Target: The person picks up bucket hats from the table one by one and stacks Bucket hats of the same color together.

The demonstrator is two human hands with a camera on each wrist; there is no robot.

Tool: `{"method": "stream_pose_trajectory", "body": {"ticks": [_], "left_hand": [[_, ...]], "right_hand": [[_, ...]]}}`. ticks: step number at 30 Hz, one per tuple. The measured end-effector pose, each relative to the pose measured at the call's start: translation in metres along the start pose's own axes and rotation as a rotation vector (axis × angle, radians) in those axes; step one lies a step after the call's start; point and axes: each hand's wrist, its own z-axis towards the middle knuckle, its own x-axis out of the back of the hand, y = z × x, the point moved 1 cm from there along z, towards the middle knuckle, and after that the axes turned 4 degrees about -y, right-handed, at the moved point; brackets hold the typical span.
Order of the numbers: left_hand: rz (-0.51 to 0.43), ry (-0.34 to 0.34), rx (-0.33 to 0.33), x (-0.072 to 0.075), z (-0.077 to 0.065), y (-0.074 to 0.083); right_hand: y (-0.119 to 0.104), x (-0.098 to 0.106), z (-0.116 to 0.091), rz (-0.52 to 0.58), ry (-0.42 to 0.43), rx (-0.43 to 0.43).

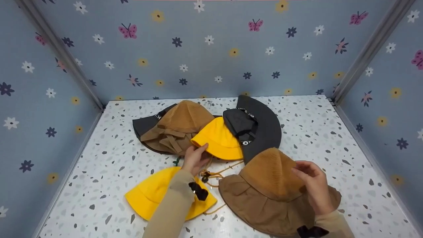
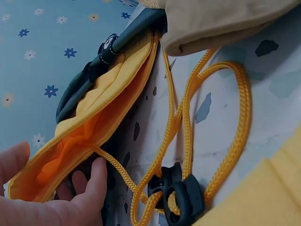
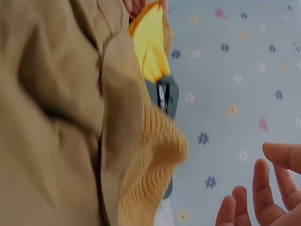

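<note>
My left hand [image 1: 194, 159] grips the brim of a yellow bucket hat [image 1: 220, 138] in the middle of the table. In the left wrist view, the brim lies between the thumb and the fingers, and the orange inside shows. A yellow drawcord [image 2: 242, 108] with a black cord lock [image 2: 186, 200] hangs from it. Over the right side of a brown sun hat [image 1: 264, 172] with a corduroy crown is my right hand [image 1: 312, 185]. Its fingers are loosely bent, and the right wrist view shows nothing between them.
Another yellow hat [image 1: 148, 191] lies under the left forearm. At the back left, a brown hat [image 1: 186, 117] with a bow rests on a dark grey hat [image 1: 142, 127]. A second dark grey hat [image 1: 269, 122] touches the middle yellow hat. Patterned walls [image 1: 214, 66] enclose the speckled table [image 1: 96, 172].
</note>
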Motion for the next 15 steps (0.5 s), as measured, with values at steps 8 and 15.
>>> {"method": "stream_pose_trajectory", "body": {"ticks": [8, 15], "left_hand": [[-0.058, -0.025, -0.045, -0.011, -0.003, -0.012], [-0.126, -0.034, -0.056, -0.017, -0.008, -0.024]], "right_hand": [[0.009, -0.036, -0.008, 0.123, -0.103, 0.018], [0.017, -0.061, -0.011, 0.150, -0.161, -0.002]]}}
